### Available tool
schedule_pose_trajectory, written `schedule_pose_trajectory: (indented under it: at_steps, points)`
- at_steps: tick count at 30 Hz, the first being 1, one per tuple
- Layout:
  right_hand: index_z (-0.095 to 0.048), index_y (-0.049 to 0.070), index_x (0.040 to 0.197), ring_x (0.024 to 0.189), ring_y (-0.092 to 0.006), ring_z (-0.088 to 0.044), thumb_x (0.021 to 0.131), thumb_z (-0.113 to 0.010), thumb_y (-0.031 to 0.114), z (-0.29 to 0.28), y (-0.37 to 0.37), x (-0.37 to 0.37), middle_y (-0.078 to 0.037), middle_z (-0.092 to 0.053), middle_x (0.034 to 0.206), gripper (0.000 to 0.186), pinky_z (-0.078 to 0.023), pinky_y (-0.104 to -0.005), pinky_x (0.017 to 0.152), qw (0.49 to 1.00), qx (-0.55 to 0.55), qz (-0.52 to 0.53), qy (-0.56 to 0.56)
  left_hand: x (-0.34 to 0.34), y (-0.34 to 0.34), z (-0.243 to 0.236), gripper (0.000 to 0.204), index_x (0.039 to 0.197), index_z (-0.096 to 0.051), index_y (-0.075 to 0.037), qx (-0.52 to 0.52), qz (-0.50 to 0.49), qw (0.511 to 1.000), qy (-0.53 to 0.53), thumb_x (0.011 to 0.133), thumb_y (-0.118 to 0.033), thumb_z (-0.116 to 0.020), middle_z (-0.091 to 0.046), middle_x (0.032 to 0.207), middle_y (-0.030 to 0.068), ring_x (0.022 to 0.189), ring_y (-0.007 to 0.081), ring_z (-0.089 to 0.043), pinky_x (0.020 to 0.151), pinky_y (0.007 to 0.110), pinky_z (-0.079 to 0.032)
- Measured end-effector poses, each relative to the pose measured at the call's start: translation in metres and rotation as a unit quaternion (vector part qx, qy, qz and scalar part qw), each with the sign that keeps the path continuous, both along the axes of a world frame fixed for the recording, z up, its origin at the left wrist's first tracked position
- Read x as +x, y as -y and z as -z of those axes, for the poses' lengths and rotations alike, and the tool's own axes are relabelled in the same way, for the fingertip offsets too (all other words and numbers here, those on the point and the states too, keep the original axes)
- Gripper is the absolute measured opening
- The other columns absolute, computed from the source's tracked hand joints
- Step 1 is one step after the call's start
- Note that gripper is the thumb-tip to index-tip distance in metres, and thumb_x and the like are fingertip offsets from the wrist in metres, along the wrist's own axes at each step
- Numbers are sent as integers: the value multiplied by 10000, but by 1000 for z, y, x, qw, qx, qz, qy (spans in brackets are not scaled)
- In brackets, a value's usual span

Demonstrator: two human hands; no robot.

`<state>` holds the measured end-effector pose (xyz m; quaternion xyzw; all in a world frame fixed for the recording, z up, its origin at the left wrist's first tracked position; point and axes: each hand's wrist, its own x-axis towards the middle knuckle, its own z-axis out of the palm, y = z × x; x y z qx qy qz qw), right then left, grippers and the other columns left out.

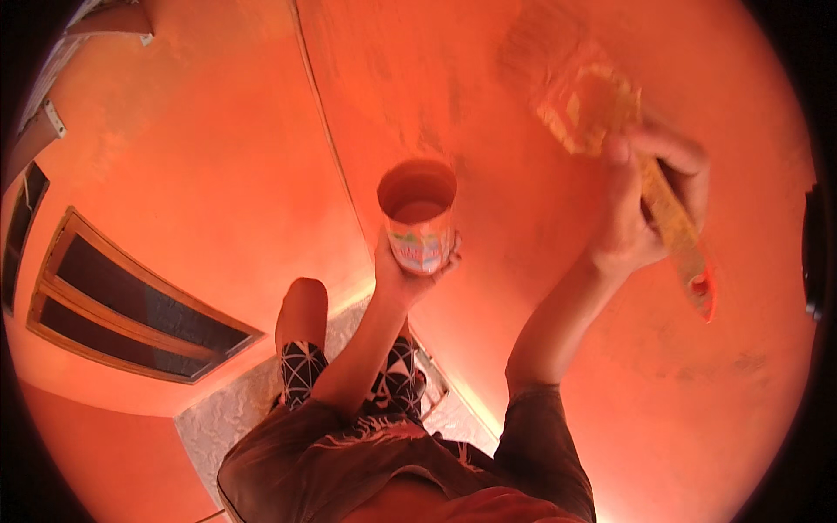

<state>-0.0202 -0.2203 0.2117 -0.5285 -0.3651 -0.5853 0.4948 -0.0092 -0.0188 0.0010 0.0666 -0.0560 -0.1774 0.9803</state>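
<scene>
My left hand is wrapped round a paper-like cup or small tub with a colourful printed side and an orange-red inside, held upright near the middle of the view. Up at the right, my right hand grips a flat paintbrush by its yellowish, paint-smeared handle. The brush head is blurred and lies over the orange wall, apparently against it, beside a darker smudged patch. The handle's end, with a hole and orange paint, hangs below my hand.
An orange wall at the left holds a wood-framed dark window, with a narrower dark opening beside it and brownish beams at the top left. A thin line runs down where surfaces meet. Below are my legs in patterned shorts, over a pale floor.
</scene>
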Motion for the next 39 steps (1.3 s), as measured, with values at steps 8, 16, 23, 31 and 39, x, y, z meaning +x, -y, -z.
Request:
schedule_pose_trajectory:
  at_steps: [8,16,23,31,39]
  points:
    - [-621,2,943,848,-146,-630,867,-718,-46,1,1,4,-189,-708,1033,133,-499,-289,781,998,-48,-37,4,-6,9,-11,585,1332,-505,-76,-16,-13,1000,-6,973,-538,-499,-576,1189,172,1065,356,-554,800,442,-481]
    - [-631,-3,933,851,-134,-631,842,-699,-104,5,-4,17,-157,-698,1036,152,-499,-276,771,999,-49,6,-20,-2,4,-17,570,1313,-524,-74,-54,55,997,10,949,-513,-533,-580,1181,176,1080,361,-534,820,434,-473]
    - [-639,3,916,780,-82,-579,852,-691,-96,2,-17,36,-83,-686,958,128,-462,-242,691,997,-7,-47,-63,2,0,-21,540,1262,-589,-106,-36,80,995,-43,928,-530,-557,-626,1154,131,1089,380,-546,802,438,-488]
    - [-632,15,904,686,-43,-496,884,-673,-40,-11,-19,55,9,-617,827,71,-393,-220,597,987,21,-76,-141,9,-5,-14,554,1256,-575,-89,-50,142,988,-28,939,-542,-537,-607,1092,150,1034,354,-532,800,420,-487]
    - [-634,28,921,719,-51,-490,880,-673,-21,-27,-18,51,13,-602,838,74,-386,-225,629,988,13,-67,-137,23,-12,-12,545,1259,-576,-55,-57,204,977,38,959,-505,-511,-598,1179,163,1140,371,-519,838,424,-456]
